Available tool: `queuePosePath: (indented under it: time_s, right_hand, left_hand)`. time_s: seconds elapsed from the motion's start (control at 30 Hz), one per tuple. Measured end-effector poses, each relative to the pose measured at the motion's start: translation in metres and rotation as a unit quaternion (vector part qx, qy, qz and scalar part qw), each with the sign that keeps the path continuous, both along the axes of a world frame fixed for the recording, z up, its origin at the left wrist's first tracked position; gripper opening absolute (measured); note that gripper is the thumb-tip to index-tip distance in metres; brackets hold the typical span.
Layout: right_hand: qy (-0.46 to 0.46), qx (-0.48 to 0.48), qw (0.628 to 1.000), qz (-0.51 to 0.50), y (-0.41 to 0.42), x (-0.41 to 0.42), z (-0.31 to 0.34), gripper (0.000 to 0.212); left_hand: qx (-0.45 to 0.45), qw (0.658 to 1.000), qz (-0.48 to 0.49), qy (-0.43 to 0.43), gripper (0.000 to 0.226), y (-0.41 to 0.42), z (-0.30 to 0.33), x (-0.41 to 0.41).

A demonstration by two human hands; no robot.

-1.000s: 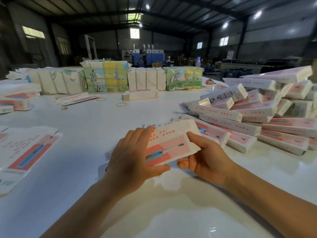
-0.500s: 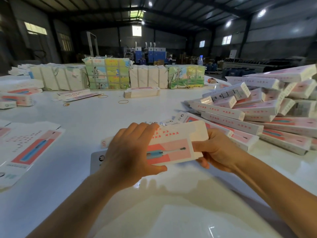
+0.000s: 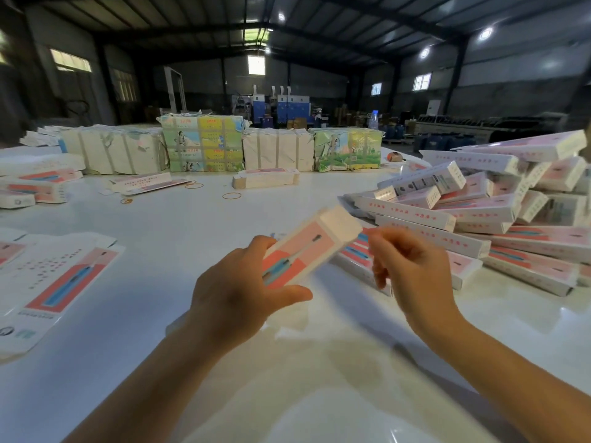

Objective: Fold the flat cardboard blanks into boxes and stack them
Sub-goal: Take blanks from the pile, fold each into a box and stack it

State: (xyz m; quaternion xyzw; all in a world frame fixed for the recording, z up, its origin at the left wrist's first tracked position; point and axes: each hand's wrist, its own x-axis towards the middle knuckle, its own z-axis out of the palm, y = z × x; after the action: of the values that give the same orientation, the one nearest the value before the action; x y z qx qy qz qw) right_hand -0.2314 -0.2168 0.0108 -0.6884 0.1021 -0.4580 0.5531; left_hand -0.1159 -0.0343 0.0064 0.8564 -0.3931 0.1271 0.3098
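Right now your left hand [image 3: 243, 292] grips a folded box [image 3: 307, 247] by its near end, thumb under the lower edge and fingers over the top, holding it raised above the middle of the white worktop [image 3: 166, 238] with its closed far end tilted up and away to the right. The box face is pink and coral with a blue toothbrush printed on it. Your right hand [image 3: 412, 270] hangs just beside the box's far end, apart from it, fingers loosely curled and holding nothing; it is blurred. Along the worktop's right edge lies a loose heap of finished boxes [image 3: 479, 206], stacked crosswise and leaning on one another. At the left edge a flat blank [image 3: 57, 282] lies printed side up, with a few more boxes [image 3: 35, 183] behind it near the far left corner. Across the far edge stands a row of wrapped bundles [image 3: 204, 143], some white, some with green and yellow pictures. A single small box [image 3: 265, 179] sits in front of that row, and rubber bands [image 3: 232, 196] lie scattered nearby.
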Motion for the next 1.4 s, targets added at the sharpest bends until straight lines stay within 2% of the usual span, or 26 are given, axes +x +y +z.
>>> queuePosePath:
  time_s: [0.07, 0.27, 0.33, 0.4, 0.47, 0.53, 0.6, 0.63, 0.83, 0.97, 1.03, 1.1, 1.13, 1.17, 1.2, 1.27, 1.3, 1.33, 1.37, 1.4]
  right_hand:
    - [0.020, -0.084, 0.996, -0.008, 0.011, 0.003, -0.006, 0.016]
    - [0.046, -0.180, 0.982, -0.017, 0.024, 0.005, -0.013, 0.034]
    - [0.066, -0.162, 0.984, -0.016, 0.022, 0.004, -0.014, 0.034]
    - [0.089, -0.110, 0.990, 0.010, 0.018, 0.005, -0.013, 0.055]
    - [0.109, -0.098, 0.989, 0.030, 0.017, 0.005, -0.010, 0.063]
    - [0.108, -0.108, 0.988, 0.026, 0.017, 0.005, -0.009, 0.050]
    - [0.081, -0.096, 0.992, 0.030, 0.019, 0.004, -0.007, 0.030]
    - [0.066, -0.092, 0.993, 0.036, 0.020, 0.004, -0.008, 0.027]
    - [0.058, -0.121, 0.989, 0.069, 0.021, 0.002, -0.004, 0.057]
    - [0.064, -0.161, 0.984, 0.046, 0.020, 0.003, 0.000, 0.044]
    - [0.061, -0.187, 0.980, -0.023, 0.018, 0.002, 0.002, 0.034]
    - [0.067, -0.162, 0.979, -0.105, 0.014, 0.004, 0.001, 0.066]
    - [0.077, -0.103, 0.986, -0.103, 0.011, 0.005, -0.001, 0.076]
    - [0.079, -0.011, 0.995, -0.056, 0.011, 0.006, 0.001, 0.075]
    - [0.073, 0.095, 0.992, 0.042, 0.012, 0.007, 0.000, 0.063]
    - [0.047, 0.264, 0.934, 0.237, 0.013, 0.009, 0.000, 0.037]
    - [0.036, 0.273, 0.920, 0.277, 0.013, 0.009, 0.000, 0.029]
    - [0.022, 0.239, 0.931, 0.276, 0.012, 0.009, -0.001, 0.022]
    - [0.016, 0.152, 0.959, 0.237, 0.012, 0.008, -0.001, 0.014]
    - [0.028, 0.005, 0.987, 0.161, 0.012, 0.006, -0.002, 0.012]
  left_hand:
    - [0.018, 1.000, 0.012, -0.022, 0.069, -0.003, -0.001, -0.005]
    - [0.032, 0.994, 0.030, -0.096, 0.077, -0.009, -0.002, -0.015]
    - [0.029, 0.995, 0.031, -0.092, 0.077, -0.007, -0.002, -0.016]
    - [0.029, 0.993, 0.031, -0.106, 0.079, -0.006, 0.000, -0.018]
    - [0.045, 0.988, 0.012, -0.147, 0.080, -0.006, 0.003, -0.020]
    - [0.034, 0.981, -0.004, -0.190, 0.076, -0.006, 0.003, -0.022]
    - [0.018, 0.979, -0.006, -0.201, 0.073, -0.007, 0.004, -0.025]
    - [0.017, 0.979, -0.005, -0.201, 0.073, -0.007, 0.004, -0.027]
    - [0.023, 0.981, -0.003, -0.191, 0.075, -0.011, 0.003, -0.033]
    - [0.036, 0.990, 0.022, -0.138, 0.079, -0.012, 0.006, -0.036]
    - [0.026, 0.991, 0.047, -0.120, 0.076, -0.013, 0.007, -0.038]
    - [0.003, 0.990, 0.051, -0.129, 0.073, -0.014, 0.005, -0.038]
    - [-0.006, 0.991, 0.050, -0.126, 0.076, -0.014, 0.004, -0.039]
    - [-0.009, 0.992, 0.044, -0.116, 0.080, -0.014, 0.004, -0.039]
    - [-0.013, 0.993, 0.041, -0.110, 0.082, -0.015, 0.003, -0.040]
    - [-0.012, 0.992, 0.041, -0.119, 0.087, -0.017, -0.001, -0.041]
    - [-0.005, 0.991, 0.039, -0.131, 0.092, -0.017, -0.003, -0.041]
    - [-0.002, 0.990, 0.033, -0.139, 0.098, -0.018, -0.004, -0.041]
    - [-0.002, 0.990, 0.029, -0.138, 0.102, -0.019, -0.005, -0.041]
    - [-0.002, 0.990, 0.031, -0.135, 0.102, -0.020, -0.005, -0.040]
